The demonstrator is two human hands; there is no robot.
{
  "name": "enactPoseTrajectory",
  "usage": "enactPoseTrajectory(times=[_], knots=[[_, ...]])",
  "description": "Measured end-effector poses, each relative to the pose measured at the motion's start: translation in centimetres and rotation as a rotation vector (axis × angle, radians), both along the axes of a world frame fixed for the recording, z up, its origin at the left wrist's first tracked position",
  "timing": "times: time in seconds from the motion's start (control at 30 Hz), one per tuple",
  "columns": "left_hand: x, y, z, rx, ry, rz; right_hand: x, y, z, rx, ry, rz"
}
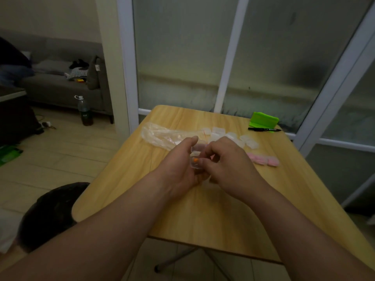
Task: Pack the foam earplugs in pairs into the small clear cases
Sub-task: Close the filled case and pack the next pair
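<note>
While my left hand [178,169] is gripping a case [196,154], my right hand [228,166] is pinching it. An earplug [195,160] is sitting inside.

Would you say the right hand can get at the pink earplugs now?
Likely yes: the pink earplugs lie uncovered beside the right hand, though it is pinching the clear case.

Left hand [179,166] and right hand [230,166] grip a small clear case [196,154] over the wooden table [203,216] (an orange earplug [195,159] shows inside), with more clear cases [231,137] and a plastic bag [160,135] beyond.
</note>
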State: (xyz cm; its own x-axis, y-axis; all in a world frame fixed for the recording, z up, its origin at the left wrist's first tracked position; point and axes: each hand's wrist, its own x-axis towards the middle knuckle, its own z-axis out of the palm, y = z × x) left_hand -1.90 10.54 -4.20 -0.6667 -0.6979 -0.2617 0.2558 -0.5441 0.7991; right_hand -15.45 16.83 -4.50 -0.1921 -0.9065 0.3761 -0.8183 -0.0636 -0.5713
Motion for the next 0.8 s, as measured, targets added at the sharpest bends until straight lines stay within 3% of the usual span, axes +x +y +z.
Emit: enactPoseTrajectory(times=[0.23, 0.37, 0.57, 0.8], knots=[[-0.1, 0.0, -0.1, -0.001, 0.021, -0.001, 0.2, 0.1, 0.0, 0.039, 0.106, 0.031], [-0.3, -0.3, -0.2, -0.025, -0.009, 0.010, -0.7, 0.3, 0.7, -0.016, 0.010, 0.007], [-1.0, 0.2, 0.2, -0.030, -0.060, 0.032, -6.2, 1.6, 2.2, -0.051, -0.143, -0.244], [-1.9, 0.0, -0.4, -0.029, -0.042, 0.017, -8.3, 3.1, 0.3, 0.292, -0.041, -0.323]])
